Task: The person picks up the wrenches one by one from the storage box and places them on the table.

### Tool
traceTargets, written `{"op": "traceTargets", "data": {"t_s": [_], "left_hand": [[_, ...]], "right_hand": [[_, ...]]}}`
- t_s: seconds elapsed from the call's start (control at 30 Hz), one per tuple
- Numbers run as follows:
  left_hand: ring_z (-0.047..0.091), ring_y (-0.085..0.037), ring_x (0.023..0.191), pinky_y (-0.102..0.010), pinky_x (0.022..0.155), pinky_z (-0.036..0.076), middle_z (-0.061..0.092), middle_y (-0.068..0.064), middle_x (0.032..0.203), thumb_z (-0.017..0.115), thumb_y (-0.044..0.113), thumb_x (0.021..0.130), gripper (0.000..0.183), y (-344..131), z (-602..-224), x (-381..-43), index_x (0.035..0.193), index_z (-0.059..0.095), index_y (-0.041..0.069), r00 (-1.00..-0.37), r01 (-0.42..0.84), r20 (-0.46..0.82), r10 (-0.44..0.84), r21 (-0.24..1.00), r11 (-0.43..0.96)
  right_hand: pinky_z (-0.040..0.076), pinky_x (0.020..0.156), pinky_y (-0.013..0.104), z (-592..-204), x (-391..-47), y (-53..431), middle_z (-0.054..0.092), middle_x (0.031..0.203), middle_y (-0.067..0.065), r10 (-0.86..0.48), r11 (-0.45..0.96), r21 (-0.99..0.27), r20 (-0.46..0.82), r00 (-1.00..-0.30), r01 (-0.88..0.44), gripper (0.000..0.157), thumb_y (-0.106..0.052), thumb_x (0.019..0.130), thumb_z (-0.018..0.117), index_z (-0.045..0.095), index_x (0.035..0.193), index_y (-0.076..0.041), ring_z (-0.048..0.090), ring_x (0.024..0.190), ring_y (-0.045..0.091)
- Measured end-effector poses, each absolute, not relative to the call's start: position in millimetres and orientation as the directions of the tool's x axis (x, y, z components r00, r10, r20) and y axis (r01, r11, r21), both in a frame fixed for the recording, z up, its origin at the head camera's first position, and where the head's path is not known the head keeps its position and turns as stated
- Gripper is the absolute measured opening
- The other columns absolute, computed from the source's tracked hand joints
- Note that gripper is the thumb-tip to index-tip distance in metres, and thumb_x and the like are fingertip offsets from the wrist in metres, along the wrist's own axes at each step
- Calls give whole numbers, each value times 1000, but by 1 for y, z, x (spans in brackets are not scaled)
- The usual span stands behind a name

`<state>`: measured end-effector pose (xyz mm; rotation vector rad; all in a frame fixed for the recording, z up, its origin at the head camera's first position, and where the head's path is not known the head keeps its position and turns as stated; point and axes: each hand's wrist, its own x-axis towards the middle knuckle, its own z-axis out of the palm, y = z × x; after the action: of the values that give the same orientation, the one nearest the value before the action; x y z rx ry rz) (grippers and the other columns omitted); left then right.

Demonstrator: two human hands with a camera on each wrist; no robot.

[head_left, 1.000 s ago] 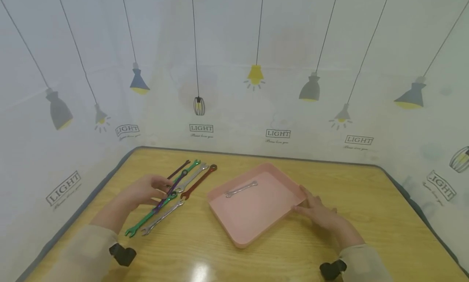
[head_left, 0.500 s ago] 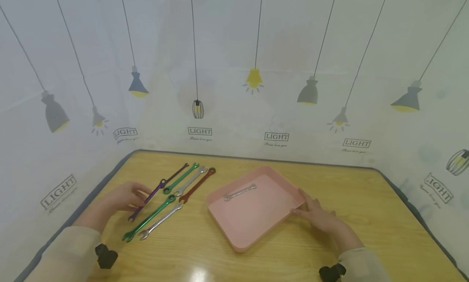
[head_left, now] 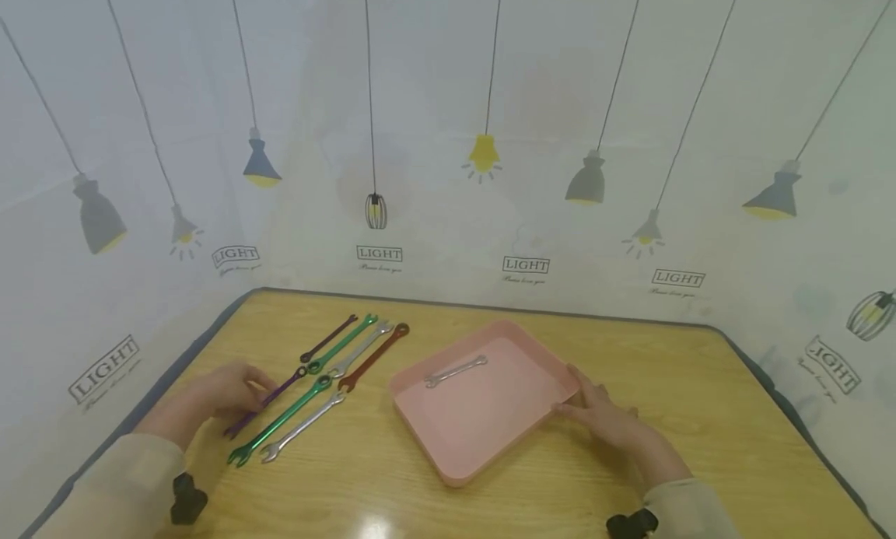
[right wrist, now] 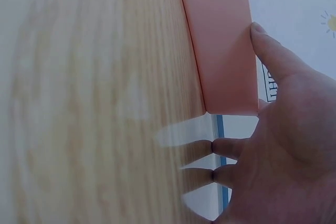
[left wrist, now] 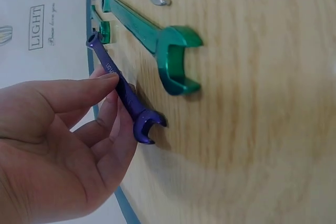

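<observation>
My left hand [head_left: 234, 387] pinches a purple combination wrench [left wrist: 126, 90] between thumb and fingers. In the left wrist view its open-end jaw points towards the table, and a shadow lies beside it. Right of it lies a long green wrench [head_left: 280, 422], then a silver wrench [head_left: 304, 428]. A pink tray [head_left: 483, 446] sits mid-table with one small silver wrench [head_left: 456, 372] inside. My right hand [head_left: 605, 418] rests at the tray's near right corner. In the right wrist view its thumb lies straight against the tray's wall, while other fingertips touch the table.
Behind the held wrench lie a dark purple wrench [head_left: 329, 338], a shorter green wrench [head_left: 343, 343], another silver wrench [head_left: 362, 348] and a red wrench [head_left: 374, 358], roughly parallel. A lamp-printed sheet [head_left: 434, 236] hangs around the wooden table [head_left: 700, 399].
My left hand has moved left and towards me, bringing the purple wrench from over the green ones to their left. My right hand and the tray have stayed in place.
</observation>
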<state>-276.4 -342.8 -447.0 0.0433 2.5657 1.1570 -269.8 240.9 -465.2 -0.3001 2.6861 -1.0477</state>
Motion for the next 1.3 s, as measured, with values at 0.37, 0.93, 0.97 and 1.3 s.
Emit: {"op": "traceTargets", "data": {"t_s": [0.37, 0.93, 0.97, 1.3], "left_hand": [[62, -18, 75, -34, 69, 56, 64, -10, 87, 61, -16, 79, 32, -345, -449, -272, 111, 60, -16, -945, -118, -295, 144, 714, 690], [60, -20, 76, -34, 65, 54, 61, -10, 84, 62, -13, 81, 27, -344, -450, -273, 107, 67, -8, -954, -89, -274, 121, 644, 760], [60, -20, 75, -34, 65, 54, 60, -10, 84, 62, -14, 80, 27, -344, -450, -274, 107, 66, -8, -955, -83, -269, 122, 641, 763], [60, -21, 75, -33, 64, 53, 61, -10, 84, 63, -13, 79, 27, -340, -450, -277, 105, 68, -5, -958, -102, -276, 79, 586, 804]], "right_hand": [[-21, 87, 79, -461, -266, 238, 3, 157, 28, -254, 756, -650, -176, -951, -82, 87, -53, 97, 48, 3, 156, -10, -14, 138, 54], [-22, 88, 78, -461, -267, 238, 4, 158, 25, -255, 748, -659, -175, -951, -79, 87, -55, 96, 49, 2, 157, -13, -16, 138, 52], [-21, 87, 79, -460, -266, 237, 5, 158, 25, -254, 749, -658, -174, -951, -80, 87, -54, 96, 49, 3, 157, -13, -16, 138, 52], [-21, 87, 79, -462, -267, 238, 12, 157, 25, -250, 752, -654, -167, -954, -83, 87, -54, 96, 48, 2, 157, -12, -15, 139, 53]]}}
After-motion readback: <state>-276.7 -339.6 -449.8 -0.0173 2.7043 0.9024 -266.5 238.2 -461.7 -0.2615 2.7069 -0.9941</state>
